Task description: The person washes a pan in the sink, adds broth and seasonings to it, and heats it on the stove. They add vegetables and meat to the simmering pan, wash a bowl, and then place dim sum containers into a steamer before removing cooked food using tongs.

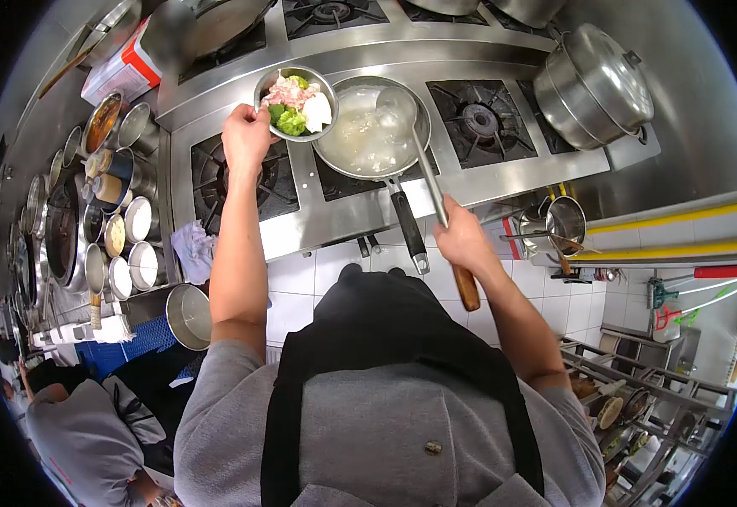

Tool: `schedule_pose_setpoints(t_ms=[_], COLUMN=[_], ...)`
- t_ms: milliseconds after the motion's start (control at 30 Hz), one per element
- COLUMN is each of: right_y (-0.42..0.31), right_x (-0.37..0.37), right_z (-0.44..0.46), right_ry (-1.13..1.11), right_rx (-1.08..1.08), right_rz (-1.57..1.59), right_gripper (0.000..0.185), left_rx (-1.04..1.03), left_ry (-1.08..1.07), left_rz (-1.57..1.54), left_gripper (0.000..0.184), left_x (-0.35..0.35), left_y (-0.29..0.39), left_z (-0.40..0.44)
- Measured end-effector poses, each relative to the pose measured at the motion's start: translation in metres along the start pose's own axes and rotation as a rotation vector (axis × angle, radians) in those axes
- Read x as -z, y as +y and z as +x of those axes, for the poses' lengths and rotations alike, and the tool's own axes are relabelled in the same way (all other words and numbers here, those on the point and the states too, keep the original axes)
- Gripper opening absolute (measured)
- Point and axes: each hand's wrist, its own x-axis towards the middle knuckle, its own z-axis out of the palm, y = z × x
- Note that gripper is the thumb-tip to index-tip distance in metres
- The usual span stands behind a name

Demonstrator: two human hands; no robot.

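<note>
My left hand (248,135) grips the rim of a metal bowl (328,87), its left side pinched between thumb and fingers. In the bowl lie green broccoli (291,121), pink raw meat slices (286,91) and a white piece (317,111). Just right of the bowl, a frying pan (427,127) sits on a burner with cloudy liquid (360,139) and pale bits in it. My right hand (461,237) is closed around the handle of a ladle (426,173), whose head rests in the pan's liquid. The pan's black handle (405,221) points toward me, untouched.
A large lidded steel pot (592,89) stands at the right of the stove, beyond a bare burner (480,122). Sauce and seasoning containers (139,218) crowd the left counter near a cloth (193,252). Another person (85,431) is at the lower left.
</note>
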Motion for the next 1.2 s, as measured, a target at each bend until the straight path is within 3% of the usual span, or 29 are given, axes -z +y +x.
schedule_pose_setpoints(t_ms=[67, 100, 167, 233, 300, 333, 367, 433, 467, 633, 767, 1200], right_y=[-0.019, -0.018, -0.015, -0.019, -0.016, -0.019, -0.012, 0.008, 0.015, 0.026, 0.030, 0.038], right_x=[0.004, 0.005, 0.012, 0.023, 0.033, 0.030, 0.022, 0.000, 0.001, 0.003, 0.002, 0.008], right_z=[-0.008, -0.006, 0.003, 0.003, 0.002, -0.004, -0.012, -0.023, -0.027, -0.038, -0.043, -0.049], right_ry=[-0.206, -0.207, -0.367, -0.368, -0.447, -0.371, -0.367, 0.103, 0.088, 0.144, 0.159, 0.170], right_rx=[-0.194, -0.194, -0.255, -0.311, -0.202, -0.207, -0.207, 0.177, 0.179, 0.161, 0.144, 0.083], right_rz=[0.637, 0.639, 1.217, 1.332, 0.955, 0.667, 0.668, -0.292, -0.284, -0.433, -0.476, -0.498], right_gripper=[0.018, 0.018, 0.015, 0.011, 0.017, 0.036, 0.036, 0.058, 0.069, 0.071, 0.072, 0.074], left_rx=[-0.009, -0.023, -0.036, -0.097, -0.201, -0.222, -0.242, -0.302, -0.333, -0.363, -0.523, -0.651], left_ry=[0.011, 0.017, 0.030, 0.017, 0.040, 0.030, 0.019, -0.059, -0.073, -0.243, -0.347, -0.330], left_rz=[0.032, 0.063, 0.110, 0.206, 0.354, 0.368, 0.382, 0.402, 0.416, 0.480, 0.532, 0.564], left_gripper=[0.030, 0.032, 0.031, 0.029, 0.026, 0.024, 0.023, 0.019, 0.019, 0.018, 0.018, 0.022], left_x=[-0.004, -0.006, -0.013, -0.021, -0.034, -0.042, -0.050, -0.069, -0.080, -0.121, -0.140, -0.141], left_y=[-0.006, -0.009, -0.009, -0.012, -0.014, -0.015, -0.013, -0.016, -0.018, -0.017, -0.015, -0.006], left_z=[0.002, 0.004, 0.006, 0.011, 0.016, 0.018, 0.017, 0.020, 0.021, 0.024, 0.021, 0.012])
